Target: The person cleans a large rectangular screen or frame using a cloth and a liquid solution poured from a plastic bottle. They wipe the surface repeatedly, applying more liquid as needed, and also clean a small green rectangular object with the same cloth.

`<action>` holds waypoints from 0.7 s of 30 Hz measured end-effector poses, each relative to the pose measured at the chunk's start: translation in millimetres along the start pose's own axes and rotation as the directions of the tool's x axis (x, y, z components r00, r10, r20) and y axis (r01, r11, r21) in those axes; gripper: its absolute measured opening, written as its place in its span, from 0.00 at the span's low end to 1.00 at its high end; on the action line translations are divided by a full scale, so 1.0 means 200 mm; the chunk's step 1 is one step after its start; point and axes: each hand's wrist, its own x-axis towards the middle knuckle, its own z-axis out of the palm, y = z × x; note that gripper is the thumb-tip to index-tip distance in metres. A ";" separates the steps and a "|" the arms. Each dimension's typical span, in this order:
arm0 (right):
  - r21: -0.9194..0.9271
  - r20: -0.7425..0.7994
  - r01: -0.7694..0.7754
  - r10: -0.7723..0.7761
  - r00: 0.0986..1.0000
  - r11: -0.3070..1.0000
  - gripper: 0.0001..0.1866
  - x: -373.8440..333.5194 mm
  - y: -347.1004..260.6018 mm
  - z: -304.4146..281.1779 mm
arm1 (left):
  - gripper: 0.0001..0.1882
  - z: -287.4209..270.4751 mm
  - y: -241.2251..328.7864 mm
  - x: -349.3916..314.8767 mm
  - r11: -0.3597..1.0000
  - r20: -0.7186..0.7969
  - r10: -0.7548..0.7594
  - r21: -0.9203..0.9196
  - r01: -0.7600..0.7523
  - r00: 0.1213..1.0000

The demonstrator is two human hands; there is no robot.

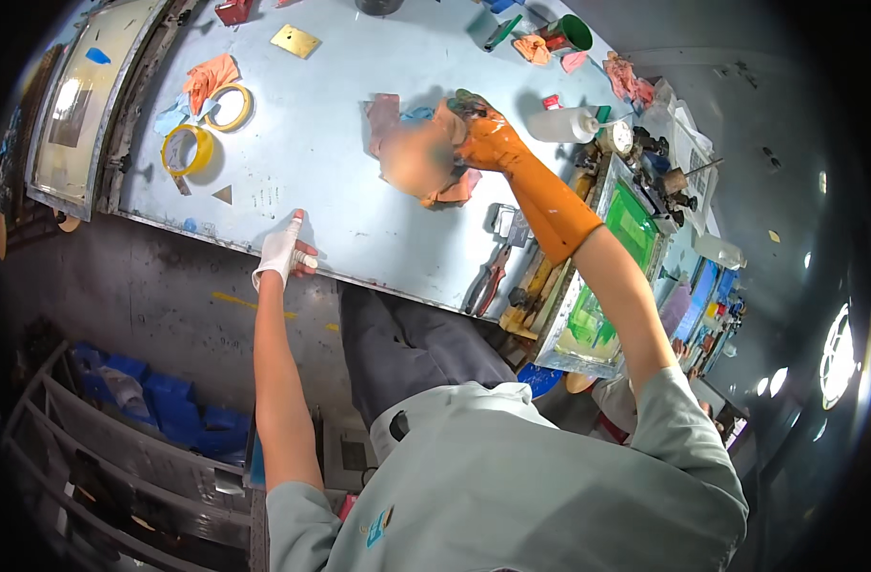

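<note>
My right hand (488,133), in a long orange rubber glove with dark stains, is closed on crumpled orange and pink rags (462,188) over the middle of the table. A blurred patch hides the centre of the bundle, and a bit of blue cloth (417,113) shows at its far side. At the table's near edge rests my left hand (285,250), in a white glove with bare fingertips. Its fingers are apart and nothing is in them.
Tape rolls (188,151) and a rag (210,80) lie at left on the table (331,143). Pliers (487,281) are near the front right edge. A white bottle (563,125) and green-mouthed can (569,34) stand far right. Framed screens (615,262) flank the table.
</note>
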 end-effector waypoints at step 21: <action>0.237 0.527 -0.198 0.045 0.849 0.951 0.31 -0.10 -0.41 -0.35 | 0.42 0.00 0.03 -0.07 0.999 -0.003 0.030 -0.031 -0.030 1.000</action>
